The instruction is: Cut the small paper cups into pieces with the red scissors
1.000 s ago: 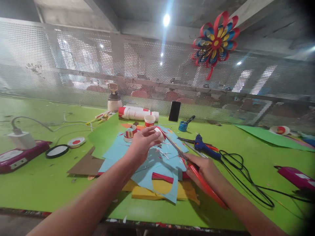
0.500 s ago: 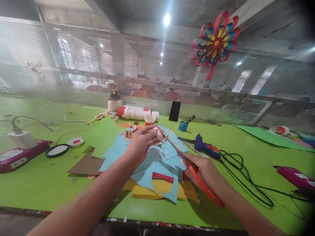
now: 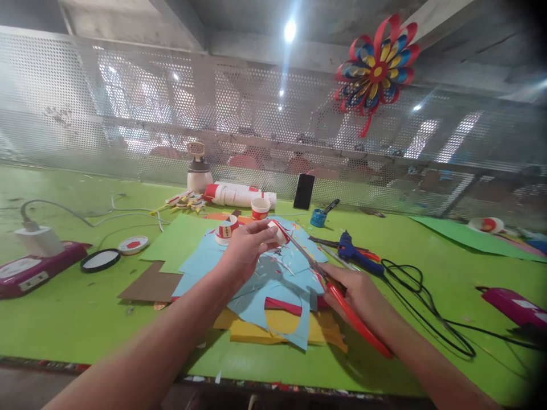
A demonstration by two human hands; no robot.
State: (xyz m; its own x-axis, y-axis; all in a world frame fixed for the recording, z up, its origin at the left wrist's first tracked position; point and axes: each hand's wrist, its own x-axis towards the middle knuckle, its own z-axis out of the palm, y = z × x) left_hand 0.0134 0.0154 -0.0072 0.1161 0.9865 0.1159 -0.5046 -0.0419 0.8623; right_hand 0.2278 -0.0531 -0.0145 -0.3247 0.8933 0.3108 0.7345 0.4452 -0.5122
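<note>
My left hand [image 3: 245, 250] pinches a small red and white paper piece [image 3: 276, 232] above a heap of blue, yellow and red paper sheets [image 3: 273, 296]. My right hand [image 3: 356, 293] grips red-handled scissors [image 3: 337, 299]. The blades point up and left, and their tips meet the paper piece. A small cut paper cup [image 3: 225, 229] sits just beyond my left hand.
On the green table [image 3: 64, 319] lie a blue glue gun [image 3: 354, 253] with a black cord, a stack of cups [image 3: 239, 196], a phone [image 3: 303, 192], a blue pot [image 3: 318, 218], a pink device [image 3: 29, 270] at left and another [image 3: 515, 304] at right. A paper flower [image 3: 378, 65] hangs above.
The view has shifted slightly. Both hands keep the same hold, with the scissors still at the paper piece.
</note>
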